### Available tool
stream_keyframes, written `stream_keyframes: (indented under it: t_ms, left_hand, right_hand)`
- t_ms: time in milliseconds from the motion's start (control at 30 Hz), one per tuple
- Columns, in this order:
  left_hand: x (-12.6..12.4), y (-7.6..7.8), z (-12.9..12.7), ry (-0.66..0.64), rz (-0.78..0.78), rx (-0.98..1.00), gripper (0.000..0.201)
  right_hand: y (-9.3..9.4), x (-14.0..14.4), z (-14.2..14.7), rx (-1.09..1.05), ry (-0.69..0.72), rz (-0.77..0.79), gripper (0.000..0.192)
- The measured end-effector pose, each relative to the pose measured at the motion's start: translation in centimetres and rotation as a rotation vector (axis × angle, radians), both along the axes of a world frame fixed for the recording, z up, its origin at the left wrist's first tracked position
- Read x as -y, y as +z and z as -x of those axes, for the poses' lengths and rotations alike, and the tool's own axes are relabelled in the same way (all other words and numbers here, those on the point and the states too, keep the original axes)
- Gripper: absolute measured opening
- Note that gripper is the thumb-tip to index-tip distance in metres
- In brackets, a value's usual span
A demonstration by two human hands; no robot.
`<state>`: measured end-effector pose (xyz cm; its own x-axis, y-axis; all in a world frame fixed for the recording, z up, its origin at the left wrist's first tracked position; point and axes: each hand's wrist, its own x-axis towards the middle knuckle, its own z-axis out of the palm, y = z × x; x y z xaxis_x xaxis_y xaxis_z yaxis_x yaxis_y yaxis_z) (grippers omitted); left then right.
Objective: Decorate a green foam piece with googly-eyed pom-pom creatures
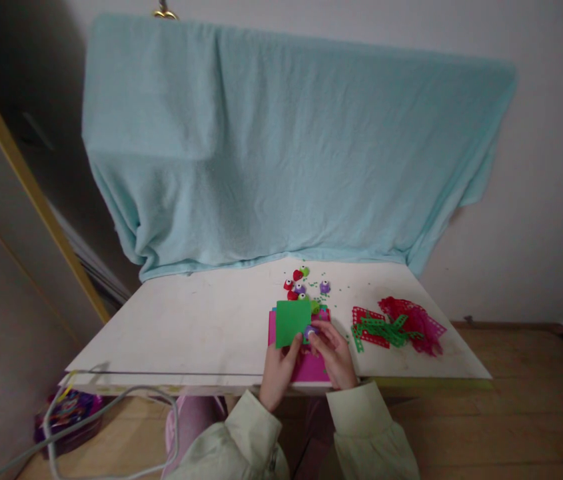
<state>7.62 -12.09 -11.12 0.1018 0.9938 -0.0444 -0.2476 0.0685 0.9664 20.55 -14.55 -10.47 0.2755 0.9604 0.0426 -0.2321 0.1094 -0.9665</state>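
Note:
My left hand [279, 370] grips the lower edge of a green sheet [292, 322] that lies over a stack of magenta sheets [311, 368] near the table's front edge. My right hand [332, 353] holds a small purple punch [310, 331] pressed against the green sheet's right edge. Both sleeves are pale green.
Several small red, green and purple punches [301, 283] sit behind the sheets with tiny green scraps around them. A pile of punched red, green and magenta strips [396, 325] lies to the right. A light blue blanket [281, 147] hangs behind the white table [186, 327]. A cable [111, 407] hangs at the front left.

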Motion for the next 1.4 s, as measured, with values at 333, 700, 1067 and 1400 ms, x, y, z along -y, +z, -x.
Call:
stream_keyframes:
  t_ms: [333,700,1067,1400]
  left_hand:
    - [-0.1,0.1,0.3,-0.16,-0.036,-0.127,0.037]
    - [-0.2,-0.3,0.6,-0.183,-0.093,-0.195,0.041]
    - [-0.1,-0.2,0.5,-0.178,-0.118,-0.193,0.037]
    - [0.1,0.5,0.4,-0.177,-0.161,-0.205,0.033]
  right_hand:
    - [-0.7,-0.2,-0.1,-0.075,-0.02,0.029,0.034]
    - [-1.3,-0.5,-0.4,-0.128,0.051,0.049,0.039]
    - [-1.4,-0.5,-0.6,-0.097,0.061,0.03,0.027]
    - [-1.7,-0.6,-0.4,-0.073,0.091,0.044,0.03]
